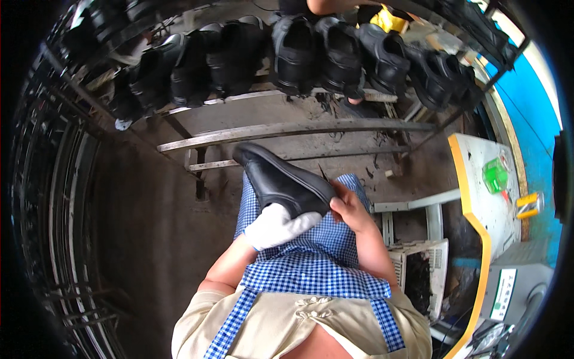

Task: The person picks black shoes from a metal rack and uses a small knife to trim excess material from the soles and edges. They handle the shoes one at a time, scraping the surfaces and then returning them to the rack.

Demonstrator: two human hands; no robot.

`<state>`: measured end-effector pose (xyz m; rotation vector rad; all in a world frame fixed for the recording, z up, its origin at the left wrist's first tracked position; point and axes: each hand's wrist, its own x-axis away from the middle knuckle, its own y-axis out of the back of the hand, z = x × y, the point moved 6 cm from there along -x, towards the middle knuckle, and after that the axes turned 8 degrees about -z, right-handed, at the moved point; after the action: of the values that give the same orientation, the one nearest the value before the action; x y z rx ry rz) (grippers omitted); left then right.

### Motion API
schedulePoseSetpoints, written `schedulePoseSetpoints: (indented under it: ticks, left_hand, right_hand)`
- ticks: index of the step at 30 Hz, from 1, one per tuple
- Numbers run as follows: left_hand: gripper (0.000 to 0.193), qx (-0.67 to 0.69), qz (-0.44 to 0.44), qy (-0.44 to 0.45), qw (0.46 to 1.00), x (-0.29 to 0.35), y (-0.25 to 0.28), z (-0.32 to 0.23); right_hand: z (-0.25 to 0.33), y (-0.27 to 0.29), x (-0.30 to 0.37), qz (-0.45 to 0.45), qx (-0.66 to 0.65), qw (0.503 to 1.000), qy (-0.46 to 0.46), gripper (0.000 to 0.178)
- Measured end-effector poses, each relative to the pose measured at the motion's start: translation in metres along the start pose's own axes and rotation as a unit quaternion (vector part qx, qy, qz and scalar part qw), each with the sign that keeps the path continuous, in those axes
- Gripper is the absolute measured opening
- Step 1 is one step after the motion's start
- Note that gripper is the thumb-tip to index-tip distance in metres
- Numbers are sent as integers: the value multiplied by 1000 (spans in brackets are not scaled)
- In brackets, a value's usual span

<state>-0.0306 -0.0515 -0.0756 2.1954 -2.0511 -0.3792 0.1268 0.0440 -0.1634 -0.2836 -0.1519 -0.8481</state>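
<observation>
A black leather shoe (278, 176) lies on my lap over a blue-and-white checked apron (311, 263), its toe pointing away to the upper left. My left hand (276, 225), in a white glove, grips the shoe from below near its heel. My bare right hand (350, 210) is closed around the heel end on the right side. What the right fingers pinch at the shoe's edge is too small to make out.
A metal rack (287, 128) in front carries a row of several black shoes (299, 54). A yellow-edged worktable (478, 197) on the right holds a green container (495, 175). A white crate (421, 269) stands by my right knee. Dark wire shelving (54, 197) curves along the left.
</observation>
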Motion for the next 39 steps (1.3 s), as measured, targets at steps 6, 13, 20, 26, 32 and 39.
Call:
schedulePoseSetpoints:
  ticks: [6, 13, 20, 26, 32, 39]
  left_hand:
    - [43, -183, 168, -73, 966, 16, -18, -8]
    - [73, 136, -294, -91, 942, 33, 79, -8]
    - [77, 337, -312, -15, 888, -7, 81, 13]
    - [73, 192, -275, -27, 942, -8, 75, -14]
    - [64, 317, -346, -53, 882, -14, 101, 2]
    - [45, 576, -333, 56, 744, -34, 109, 61]
  right_hand:
    - [-47, -13, 2, 5, -196, 979, -51, 83]
    - [-66, -4, 10, 33, -219, 973, -63, 73]
    - [-122, 2, 3, 71, -262, 958, -92, 62]
    - [-141, 14, -9, -96, -120, 980, -130, 32]
    - [-76, 19, 11, -107, -107, 987, 50, 29]
    - [22, -13, 45, -141, 292, 869, 374, 99]
